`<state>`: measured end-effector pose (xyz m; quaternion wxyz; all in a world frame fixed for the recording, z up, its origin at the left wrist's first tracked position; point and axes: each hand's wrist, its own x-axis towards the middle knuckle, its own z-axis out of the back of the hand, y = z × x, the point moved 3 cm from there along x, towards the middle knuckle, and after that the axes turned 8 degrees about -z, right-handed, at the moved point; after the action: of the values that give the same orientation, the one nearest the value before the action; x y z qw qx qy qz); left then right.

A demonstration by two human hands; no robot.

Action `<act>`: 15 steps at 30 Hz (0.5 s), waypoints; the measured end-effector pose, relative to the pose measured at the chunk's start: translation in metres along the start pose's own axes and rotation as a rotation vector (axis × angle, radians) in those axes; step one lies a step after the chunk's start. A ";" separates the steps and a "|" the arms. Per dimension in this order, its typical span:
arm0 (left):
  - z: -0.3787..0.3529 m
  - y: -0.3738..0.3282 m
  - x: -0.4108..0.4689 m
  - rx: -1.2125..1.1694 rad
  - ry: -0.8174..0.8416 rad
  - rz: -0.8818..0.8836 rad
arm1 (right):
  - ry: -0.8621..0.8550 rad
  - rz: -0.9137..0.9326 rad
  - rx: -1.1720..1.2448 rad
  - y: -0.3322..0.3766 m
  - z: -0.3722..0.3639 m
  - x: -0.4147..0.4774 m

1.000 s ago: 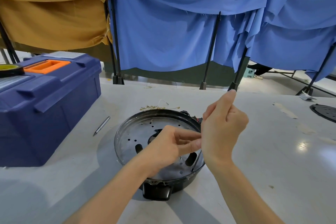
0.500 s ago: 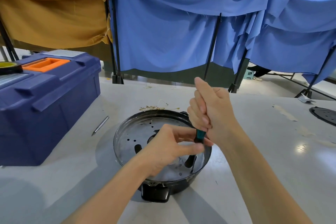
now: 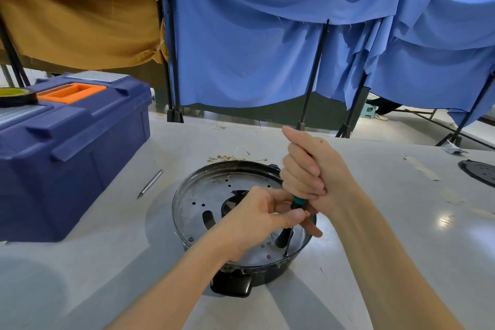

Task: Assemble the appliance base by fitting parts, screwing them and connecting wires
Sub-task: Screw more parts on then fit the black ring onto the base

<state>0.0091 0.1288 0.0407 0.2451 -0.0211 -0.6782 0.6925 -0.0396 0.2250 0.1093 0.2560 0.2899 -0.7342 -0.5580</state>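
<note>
The round black base (image 3: 203,203) sits mid-table (image 3: 401,236), metal plate up. A screwdriver (image 3: 289,241) stands nearly upright with its tip at the plate's near rim. The right grip (image 3: 313,171) is clamped round its handle, and the left grip (image 3: 251,220) pinches the shaft, hiding part of the plate. Thin wires (image 3: 235,158) lie just behind the base, with a pen (image 3: 150,183) and a blue toolbox (image 3: 67,147) to the left.

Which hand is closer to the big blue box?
Left. The left hand pinches the screwdriver shaft over the round base, right of the blue toolbox. The right hand grips the handle, even farther right.
</note>
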 end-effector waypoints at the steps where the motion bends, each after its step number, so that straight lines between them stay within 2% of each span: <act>1: 0.000 0.001 0.000 0.004 -0.006 -0.007 | -0.086 0.041 -0.009 -0.002 0.000 0.001; 4: 0.002 0.003 0.001 -0.028 -0.062 -0.018 | -0.385 0.227 -0.071 -0.005 -0.004 -0.006; 7: 0.003 0.002 0.001 -0.055 -0.075 -0.041 | -0.740 0.393 -0.263 -0.011 -0.011 -0.012; 8: 0.002 0.001 0.000 -0.077 -0.073 -0.041 | -0.790 0.406 -0.296 -0.014 -0.013 -0.012; 9: 0.002 0.001 -0.001 -0.093 -0.079 -0.031 | -0.772 0.383 -0.283 -0.014 -0.012 -0.012; 10: 0.003 0.002 -0.001 -0.096 -0.086 -0.018 | -0.682 0.324 -0.240 -0.011 -0.010 -0.009; 13: 0.004 0.003 -0.002 -0.068 -0.067 0.012 | -0.182 0.021 -0.144 0.004 0.000 -0.003; 15: 0.003 0.002 -0.002 -0.046 -0.039 0.011 | 0.057 -0.032 -0.069 0.006 0.000 -0.003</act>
<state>0.0091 0.1253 0.0380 0.2275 -0.0168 -0.6983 0.6785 -0.0383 0.2284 0.1152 0.2777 0.3085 -0.7022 -0.5784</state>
